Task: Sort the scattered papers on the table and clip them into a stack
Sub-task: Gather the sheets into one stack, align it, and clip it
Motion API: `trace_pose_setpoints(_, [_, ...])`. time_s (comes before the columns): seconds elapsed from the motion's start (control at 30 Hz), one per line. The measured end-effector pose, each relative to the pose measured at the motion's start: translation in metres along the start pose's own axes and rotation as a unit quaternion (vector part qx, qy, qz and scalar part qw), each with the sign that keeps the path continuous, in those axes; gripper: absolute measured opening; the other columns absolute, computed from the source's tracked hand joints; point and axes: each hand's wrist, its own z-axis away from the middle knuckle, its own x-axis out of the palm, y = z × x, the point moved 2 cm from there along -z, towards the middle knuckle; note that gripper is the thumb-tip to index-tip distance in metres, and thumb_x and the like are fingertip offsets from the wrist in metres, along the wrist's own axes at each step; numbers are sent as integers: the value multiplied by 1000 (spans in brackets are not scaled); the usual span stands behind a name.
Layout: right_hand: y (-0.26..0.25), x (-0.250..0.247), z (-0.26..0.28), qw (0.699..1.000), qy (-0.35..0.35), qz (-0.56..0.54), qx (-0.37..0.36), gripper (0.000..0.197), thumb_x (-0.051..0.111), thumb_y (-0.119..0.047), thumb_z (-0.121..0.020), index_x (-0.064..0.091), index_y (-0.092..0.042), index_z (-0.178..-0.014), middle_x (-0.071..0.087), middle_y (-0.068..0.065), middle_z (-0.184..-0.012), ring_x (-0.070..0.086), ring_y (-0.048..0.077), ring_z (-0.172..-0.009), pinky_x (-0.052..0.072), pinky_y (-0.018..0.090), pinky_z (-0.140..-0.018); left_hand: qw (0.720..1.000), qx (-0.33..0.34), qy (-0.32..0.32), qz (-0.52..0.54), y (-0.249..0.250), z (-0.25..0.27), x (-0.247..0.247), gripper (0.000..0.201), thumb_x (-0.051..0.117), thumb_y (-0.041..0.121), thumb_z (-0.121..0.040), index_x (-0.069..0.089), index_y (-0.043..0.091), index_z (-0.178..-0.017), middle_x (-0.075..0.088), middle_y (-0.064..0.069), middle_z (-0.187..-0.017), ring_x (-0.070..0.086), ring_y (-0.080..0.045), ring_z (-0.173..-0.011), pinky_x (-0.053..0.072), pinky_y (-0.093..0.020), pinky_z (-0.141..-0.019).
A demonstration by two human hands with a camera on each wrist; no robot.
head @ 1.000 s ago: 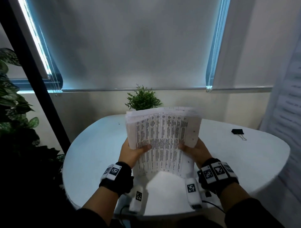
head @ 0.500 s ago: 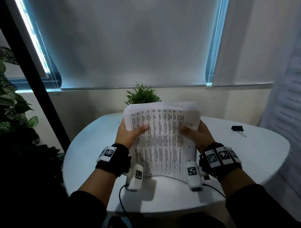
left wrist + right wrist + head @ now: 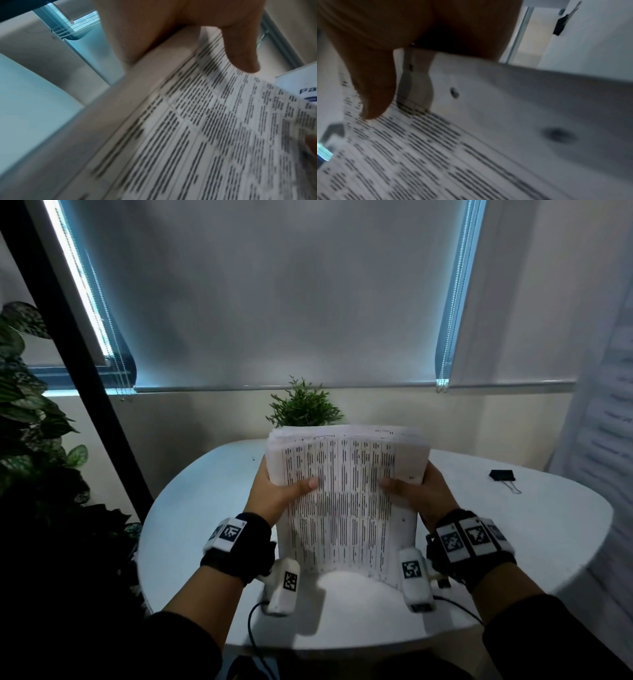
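Note:
A stack of printed papers (image 3: 346, 501) stands upright over the white table (image 3: 513, 542), its lower edge near the tabletop. My left hand (image 3: 277, 491) grips the stack's left edge with the thumb across the front sheet. My right hand (image 3: 418, 491) grips the right edge the same way. In the left wrist view my left thumb (image 3: 240, 51) presses on the printed page (image 3: 197, 135). The right wrist view shows my right thumb (image 3: 373, 88) on the page (image 3: 419, 155). A black binder clip (image 3: 502, 475) lies on the table at the far right, also seen as a binder clip (image 3: 560, 25) in the right wrist view.
A small green potted plant (image 3: 303, 405) stands behind the papers at the table's far edge. Large leafy plants (image 3: 30, 422) and a dark pole (image 3: 78, 344) fill the left side. A closed window blind (image 3: 274, 292) hangs behind the table.
Both hands slid up the sides of the stack, from near its middle to its upper half. The stack stands straighter and squarer, its lower edge closer to the table.

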Motion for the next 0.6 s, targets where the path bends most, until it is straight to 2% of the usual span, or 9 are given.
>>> trace_pose_setpoints(0.07, [8, 0, 6, 1000, 2, -8, 6, 45, 77, 1, -67, 62, -13, -107, 73, 3, -98, 70, 20, -91, 57, 32, -75, 1000, -15, 14, 6, -7, 2, 0, 87, 90, 25, -51, 50, 12, -127, 68, -7, -114, 68, -22, -102, 58, -33, -75])
trace_pose_setpoints(0.2, [5, 4, 5, 1000, 10, -22, -8, 32, 68, 3, -76, 62, -16, -101, 75, -3, -90, 70, 14, -85, 56, 25, -68, 999, -8, 48, 1, -2, 0, 10, 58, 81, 9, -68, 56, 10, -121, 70, -2, -108, 68, -20, -99, 57, -21, -69])
trace_pose_setpoints(0.27, [-2, 4, 0, 1000, 5, -18, -15, 35, 73, -1, -74, 61, -16, -103, 74, -2, -92, 70, 15, -88, 56, 24, -69, 999, -2, 51, 3, 4, -4, 11, 59, 82, 10, -70, 55, 10, -122, 70, -3, -109, 68, -20, -100, 57, -23, -72])
trace_pose_setpoints(0.33, [-4, 0, -3, 1000, 2, -18, -13, 56, 85, -14, -61, 59, -15, -110, 72, 0, -99, 69, 17, -92, 57, 29, -73, 999, 2, 46, 9, 4, -6, 7, 75, 87, 18, -61, 50, 11, -125, 69, -5, -111, 68, -21, -100, 58, -32, -77])
trace_pose_setpoints(0.4, [0, -6, -1, 1000, 11, -24, 7, 83, 88, -30, -43, 55, -12, -117, 70, 3, -104, 68, 19, -93, 57, 35, -76, 999, -12, 43, 17, -1, -5, 2, 92, 89, 26, -50, 42, 14, -128, 66, -6, -114, 68, -22, -100, 58, -39, -79])
trace_pose_setpoints(0.43, [3, -7, 1, 999, 12, -26, 15, 89, 89, -33, -40, 55, -11, -119, 71, 5, -105, 68, 20, -95, 57, 38, -77, 999, -21, 40, 20, -3, -4, 1, 97, 89, 28, -47, 40, 16, -130, 66, -6, -115, 68, -22, -101, 58, -40, -81])
trace_pose_setpoints(0.5, [6, -6, 5, 1000, 5, -26, 17, 73, 88, -24, -53, 56, -11, -117, 72, 4, -104, 69, 21, -95, 55, 40, -78, 999, -35, 15, 15, -6, -2, 4, 94, 91, 27, -48, 45, 14, -129, 68, -6, -113, 67, -24, -103, 58, -38, -80])
trace_pose_setpoints(0.53, [5, -3, 7, 1000, 1, -29, 11, 60, 84, -14, -63, 57, -9, -117, 72, 5, -104, 69, 22, -96, 54, 41, -80, 999, -35, 5, 3, -7, -2, 8, 85, 91, 23, -52, 51, 13, -126, 70, -5, -110, 68, -23, -102, 58, -32, -77])
trace_pose_setpoints(0.6, [3, 0, 6, 999, 7, -34, 8, 49, 70, -2, -76, 53, -2, -122, 68, 14, -112, 66, 29, -102, 53, 47, -87, 999, -23, 22, -19, 0, -2, 17, 59, 85, 12, -64, 59, 12, -117, 71, 0, -102, 69, -18, -95, 57, -20, -69])
